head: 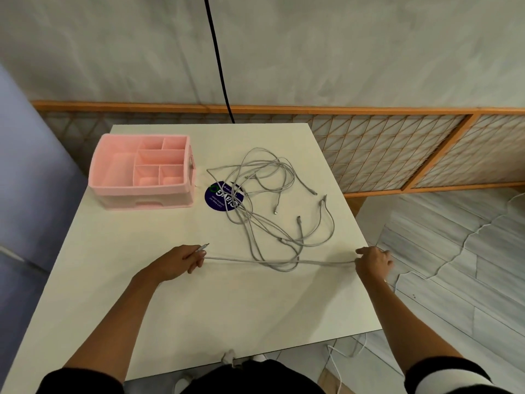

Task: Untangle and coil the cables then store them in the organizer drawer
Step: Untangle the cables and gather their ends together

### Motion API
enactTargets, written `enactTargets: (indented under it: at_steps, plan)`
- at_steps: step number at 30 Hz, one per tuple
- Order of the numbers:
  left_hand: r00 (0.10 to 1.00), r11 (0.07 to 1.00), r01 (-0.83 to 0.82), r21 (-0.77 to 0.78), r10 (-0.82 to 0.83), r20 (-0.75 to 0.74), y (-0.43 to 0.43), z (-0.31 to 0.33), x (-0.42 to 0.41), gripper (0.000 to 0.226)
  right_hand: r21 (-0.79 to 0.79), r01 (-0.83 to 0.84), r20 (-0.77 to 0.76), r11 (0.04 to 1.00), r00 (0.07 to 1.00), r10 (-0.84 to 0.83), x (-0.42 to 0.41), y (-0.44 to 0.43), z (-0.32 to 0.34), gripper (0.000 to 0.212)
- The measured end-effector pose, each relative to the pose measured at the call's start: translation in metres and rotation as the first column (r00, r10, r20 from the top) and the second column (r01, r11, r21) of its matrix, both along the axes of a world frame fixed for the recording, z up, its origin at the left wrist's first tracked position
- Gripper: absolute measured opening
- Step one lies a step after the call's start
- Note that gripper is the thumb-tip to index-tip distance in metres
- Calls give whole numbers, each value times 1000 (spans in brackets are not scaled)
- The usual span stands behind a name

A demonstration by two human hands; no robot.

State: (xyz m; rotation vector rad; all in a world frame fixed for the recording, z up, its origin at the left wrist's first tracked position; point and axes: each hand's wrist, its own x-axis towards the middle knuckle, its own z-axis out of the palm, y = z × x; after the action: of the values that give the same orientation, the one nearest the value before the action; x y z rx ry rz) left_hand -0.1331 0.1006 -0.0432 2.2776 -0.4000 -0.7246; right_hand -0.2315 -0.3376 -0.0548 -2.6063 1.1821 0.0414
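My left hand and right hand grip one grey cable, pulled taut across the table. The tangle lies beyond, right of the pink organizer, whose drawer is closed.

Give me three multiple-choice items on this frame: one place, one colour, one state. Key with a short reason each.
1. Where on the table does the pink organizer stand?
A. far left
B. near right
C. dead centre

2. The round sticker is
A. red
B. dark blue
C. yellow

3. The cable between the left hand and the right hand is
A. coiled
B. pulled straight
C. in a compartment

Key:
1 A, it sits by the far left corner.
2 B, it is a dark blue disc with white print.
3 B, both hands grip it and it runs in a straight line between them.
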Motion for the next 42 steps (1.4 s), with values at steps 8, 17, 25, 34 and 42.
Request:
enactTargets:
  at_steps: [8,17,25,34,42]
  plan:
    - [1000,998,-15,-62,15,-5,-10,8,-1,39,390,-771,313,503,625,715,73,126,15,22]
    - [998,997,-34,-68,30,-59,6,13,-1,37,652,-740,316,166,464,827,83,181,23,20]
    - [995,999,-33,-11,31,-93,34,18,-5,36,537,-760,160,367,519,839,81,126,5,12]
    - [861,791,-509,-339,463,-213,49,27,2,42,518,-664,-188,540,527,829,87,109,15,16]
    - [710,511,-699,-501,583,-395,66,35,5,39,316,-258,32,913,965,261,101,91,9,50]
